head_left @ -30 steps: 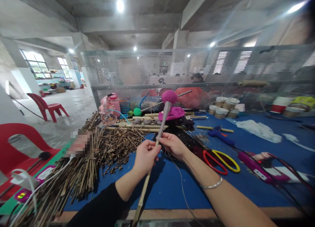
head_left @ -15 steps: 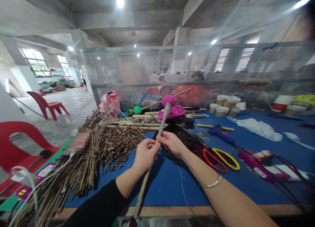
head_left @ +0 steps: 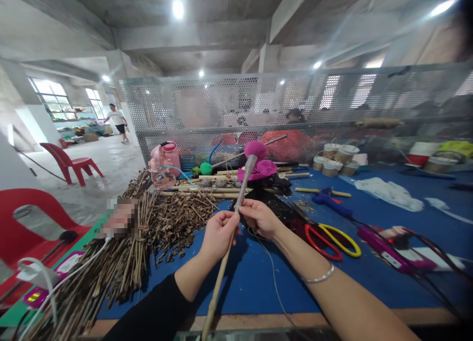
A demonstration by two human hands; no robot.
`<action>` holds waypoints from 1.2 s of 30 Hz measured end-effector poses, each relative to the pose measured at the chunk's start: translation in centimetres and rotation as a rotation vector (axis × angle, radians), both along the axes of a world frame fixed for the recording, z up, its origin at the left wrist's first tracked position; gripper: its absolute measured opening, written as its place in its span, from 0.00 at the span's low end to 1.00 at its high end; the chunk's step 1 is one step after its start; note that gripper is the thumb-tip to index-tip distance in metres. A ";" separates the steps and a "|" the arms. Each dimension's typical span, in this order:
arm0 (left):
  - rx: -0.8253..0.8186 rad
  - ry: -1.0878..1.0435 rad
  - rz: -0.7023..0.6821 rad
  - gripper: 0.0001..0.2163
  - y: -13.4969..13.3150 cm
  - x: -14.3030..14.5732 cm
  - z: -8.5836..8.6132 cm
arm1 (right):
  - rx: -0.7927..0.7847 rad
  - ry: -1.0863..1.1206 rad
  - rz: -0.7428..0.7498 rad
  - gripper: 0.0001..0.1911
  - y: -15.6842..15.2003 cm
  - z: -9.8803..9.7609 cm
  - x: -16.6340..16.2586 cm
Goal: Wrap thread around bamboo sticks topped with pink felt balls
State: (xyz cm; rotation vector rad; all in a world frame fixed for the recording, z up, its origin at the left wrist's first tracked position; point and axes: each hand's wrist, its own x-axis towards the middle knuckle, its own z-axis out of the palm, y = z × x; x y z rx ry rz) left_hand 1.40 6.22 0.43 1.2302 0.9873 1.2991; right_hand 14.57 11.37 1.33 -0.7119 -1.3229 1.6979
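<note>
while the left hand [head_left: 218, 234] slants inward, pinching the stick [head_left: 219, 282], the right hand [head_left: 263, 219] pinches its grey wrapping [head_left: 246, 181]

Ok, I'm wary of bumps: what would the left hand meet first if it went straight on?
Probably the right hand, just ahead beside the stick the left hand holds; depth is hard to judge from this view.

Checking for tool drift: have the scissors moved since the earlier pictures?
No: judged against the table's front edge, the scissors show no visible shift.
</note>
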 end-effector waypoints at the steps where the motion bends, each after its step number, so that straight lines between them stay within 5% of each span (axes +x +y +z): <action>1: 0.006 0.027 0.030 0.15 0.1 0.0 -0.1 | 0.004 -0.006 -0.008 0.14 0.1 -0.1 -0.1; 7: 0.001 0.086 0.056 0.14 -0.2 0.1 0.1 | 0.022 0.009 -0.003 0.13 0.4 -0.6 -0.1; 15: -0.076 -0.042 -0.206 0.18 -0.4 0.1 0.1 | -0.025 0.032 0.073 0.16 0.2 -0.2 0.3; 22: 0.066 0.167 0.097 0.14 -0.1 0.1 -0.6 | 0.075 -0.074 0.014 0.16 0.4 -0.9 -0.5; 30: 0.028 0.073 -0.058 0.16 -0.9 0.3 0.7 | 0.032 0.028 0.138 0.15 0.2 0.0 0.5; 36: -0.115 -0.063 -0.109 0.14 -0.1 0.3 0.0 | 0.060 -0.063 0.040 0.13 0.2 -0.5 0.0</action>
